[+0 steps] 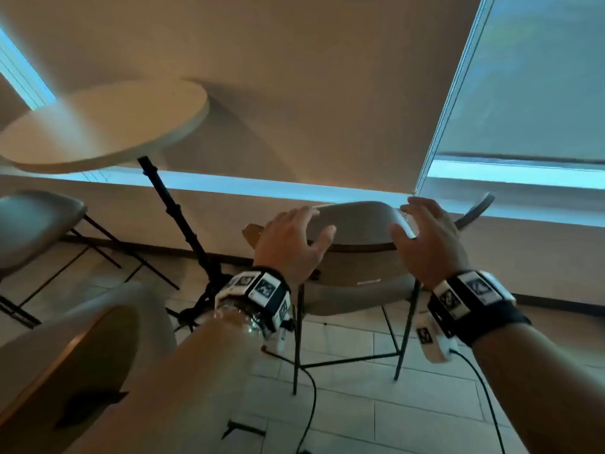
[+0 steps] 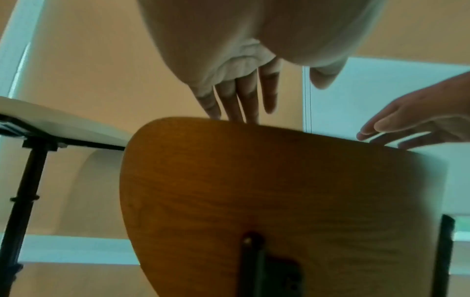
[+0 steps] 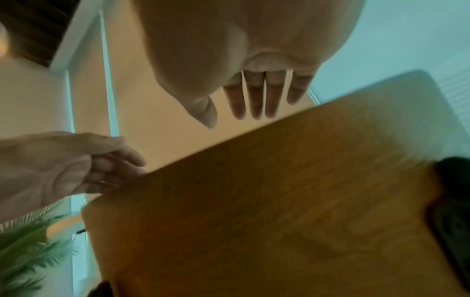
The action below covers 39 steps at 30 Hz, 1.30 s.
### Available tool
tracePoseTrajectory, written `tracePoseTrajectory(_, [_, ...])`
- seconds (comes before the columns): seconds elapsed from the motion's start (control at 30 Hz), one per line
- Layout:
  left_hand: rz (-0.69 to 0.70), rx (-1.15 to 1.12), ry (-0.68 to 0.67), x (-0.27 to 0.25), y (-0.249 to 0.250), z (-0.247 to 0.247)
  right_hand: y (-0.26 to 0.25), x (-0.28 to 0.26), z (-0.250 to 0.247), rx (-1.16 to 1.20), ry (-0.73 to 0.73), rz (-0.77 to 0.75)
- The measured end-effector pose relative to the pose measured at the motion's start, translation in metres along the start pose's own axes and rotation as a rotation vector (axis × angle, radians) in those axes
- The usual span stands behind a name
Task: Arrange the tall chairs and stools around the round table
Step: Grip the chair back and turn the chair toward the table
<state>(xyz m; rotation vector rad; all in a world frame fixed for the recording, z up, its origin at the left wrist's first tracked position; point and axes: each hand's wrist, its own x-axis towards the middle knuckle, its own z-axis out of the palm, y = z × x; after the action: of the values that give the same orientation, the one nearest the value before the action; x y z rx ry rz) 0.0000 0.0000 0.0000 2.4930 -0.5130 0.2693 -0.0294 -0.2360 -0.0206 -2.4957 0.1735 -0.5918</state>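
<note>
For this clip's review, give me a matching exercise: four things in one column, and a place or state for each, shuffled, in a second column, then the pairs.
Column 1
1. round table
2. left hand
3. right hand
4. tall chair

Column 2
A. open, at the right end of the backrest top
B. middle of the head view, wooden-backed, between the hands
C. upper left in the head view, on a black post
D. open, at the left end of the backrest top

Pairs: 1-C, 2-D, 3-A, 4-B
</note>
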Motion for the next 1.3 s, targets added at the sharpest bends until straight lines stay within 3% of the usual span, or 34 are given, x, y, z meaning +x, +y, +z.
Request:
tracePoseTrajectory(0.1, [0.025,0.16,-0.011,0.021,-0.015,0.007,0.0,0.01,0.02,-0.086,-0.058,0.022])
tracePoseTrajectory(0.33, [-0.081,0.423,-0.096,0.03,-0.025,0.018,-0.003,0.016,0.039,-0.316,-0.081,0.007])
tracePoseTrajectory(0.53, [-0.221,0.429,-0.087,0.02,-0.018,0.018,-0.002,0.02,0.042,-0.305,-0.136,-0.085])
tracePoseTrajectory(0.97, [-0.559,0.511,0.013,-0.024,0.022,0.025,0.009,0.053,0.039,-0.201,-0.376,-0.46])
tracePoseTrajectory(1.07, [-0.641,0.488,0.044,-0.03,0.03,0.025,0.015,0.069,0.041,-0.103,-0.365,-0.525])
tracePoseTrajectory(1.2, [-0.67,0.509,0.015,-0.019,0.024,0.023,0.019,0.082,0.043,-0.074,-0.368,-0.557])
tracePoseTrajectory(1.3, [-0.583,0.533,-0.022,-0.008,0.016,0.019,0.018,0.091,0.047,-0.1,-0.4,-0.575])
